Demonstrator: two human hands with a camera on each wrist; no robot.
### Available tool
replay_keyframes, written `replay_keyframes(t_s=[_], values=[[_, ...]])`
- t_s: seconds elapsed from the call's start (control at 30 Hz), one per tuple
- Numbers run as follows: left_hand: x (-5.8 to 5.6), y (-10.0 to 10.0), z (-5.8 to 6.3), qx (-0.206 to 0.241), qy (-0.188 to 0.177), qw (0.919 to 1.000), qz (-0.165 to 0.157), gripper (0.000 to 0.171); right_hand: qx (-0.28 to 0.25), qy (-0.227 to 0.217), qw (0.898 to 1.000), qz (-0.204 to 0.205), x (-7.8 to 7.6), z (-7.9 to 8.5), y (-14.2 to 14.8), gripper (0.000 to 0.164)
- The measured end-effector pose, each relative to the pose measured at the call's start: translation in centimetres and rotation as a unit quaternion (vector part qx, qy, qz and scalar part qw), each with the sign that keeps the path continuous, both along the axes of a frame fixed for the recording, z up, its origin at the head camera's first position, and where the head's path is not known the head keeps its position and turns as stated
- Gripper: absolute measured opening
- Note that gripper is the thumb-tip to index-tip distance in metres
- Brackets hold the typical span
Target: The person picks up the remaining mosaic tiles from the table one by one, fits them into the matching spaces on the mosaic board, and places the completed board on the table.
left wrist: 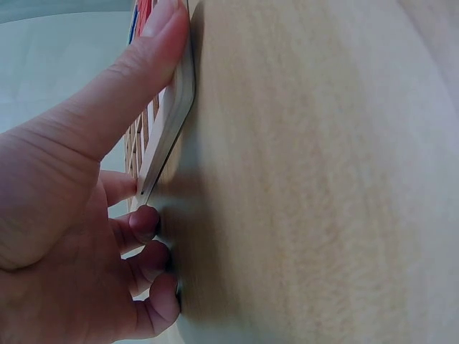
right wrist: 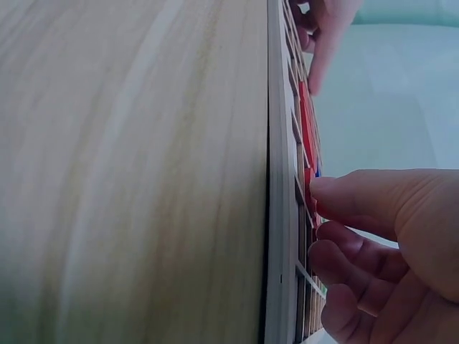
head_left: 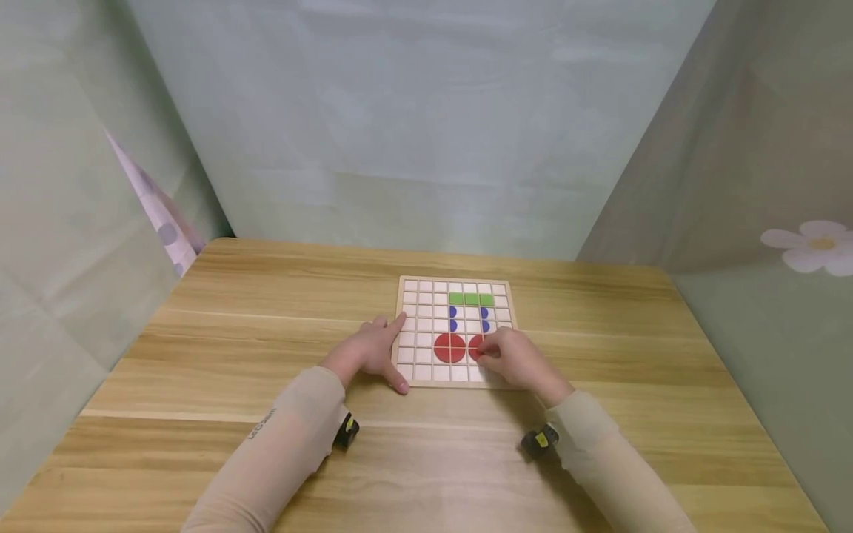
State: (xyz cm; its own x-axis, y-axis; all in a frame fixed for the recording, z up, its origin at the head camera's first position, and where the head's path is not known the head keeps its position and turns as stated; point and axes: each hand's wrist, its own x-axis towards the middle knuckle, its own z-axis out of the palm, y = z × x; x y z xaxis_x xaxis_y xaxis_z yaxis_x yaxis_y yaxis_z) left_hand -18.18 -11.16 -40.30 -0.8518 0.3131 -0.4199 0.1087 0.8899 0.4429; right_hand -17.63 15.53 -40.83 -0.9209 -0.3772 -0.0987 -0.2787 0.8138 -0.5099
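A square wooden grid board [head_left: 423,340] with pale cells lies on the table. It carries green squares [head_left: 472,299], blue half-round pieces [head_left: 453,319] and a red circle [head_left: 450,348] made of quarter pieces. To its right is a second, partly covered red shape [head_left: 474,346]. My left hand [head_left: 373,349] steadies the board, thumb [left wrist: 168,36] on the near edge and index finger by the left edge, spread wide. My right hand [head_left: 516,359] pinches a red piece [right wrist: 308,185] at the second shape, thumb against it; the fingers hide part of it.
The wooden table [head_left: 266,333] extends around the board. A pale curtain [head_left: 426,133] hangs behind the table, with more cloth along both sides. A small black camera sits at each wrist, near the table surface.
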Motion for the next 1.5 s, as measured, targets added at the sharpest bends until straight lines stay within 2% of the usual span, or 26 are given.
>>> replay_keyframes(t_s=[0.37,0.73,0.9,1.13,1.5], values=[[0.0,0.0,-0.1,-0.006,0.004,1.0,0.0,0.138,-0.024,-0.017,0.999,-0.025,-0.1,-0.1,0.9,0.011],[-0.1,0.1,-0.3,-0.009,0.006,0.9999,0.0,0.138,-0.045,-0.017,0.998,-0.047,0.1,0.0,2.4,0.019],[-0.1,0.0,-0.3,-0.009,0.008,0.9999,-0.002,0.138,-0.058,-0.033,0.996,-0.063,0.2,0.2,3.0,0.02],[-0.1,0.0,-0.1,-0.006,0.007,1.0,-0.002,0.138,-0.053,0.005,0.998,-0.038,0.4,0.5,4.1,0.022],[0.0,0.0,-0.1,-0.005,0.006,1.0,0.002,0.138,-0.054,0.002,0.997,-0.048,0.7,0.6,5.6,0.022]])
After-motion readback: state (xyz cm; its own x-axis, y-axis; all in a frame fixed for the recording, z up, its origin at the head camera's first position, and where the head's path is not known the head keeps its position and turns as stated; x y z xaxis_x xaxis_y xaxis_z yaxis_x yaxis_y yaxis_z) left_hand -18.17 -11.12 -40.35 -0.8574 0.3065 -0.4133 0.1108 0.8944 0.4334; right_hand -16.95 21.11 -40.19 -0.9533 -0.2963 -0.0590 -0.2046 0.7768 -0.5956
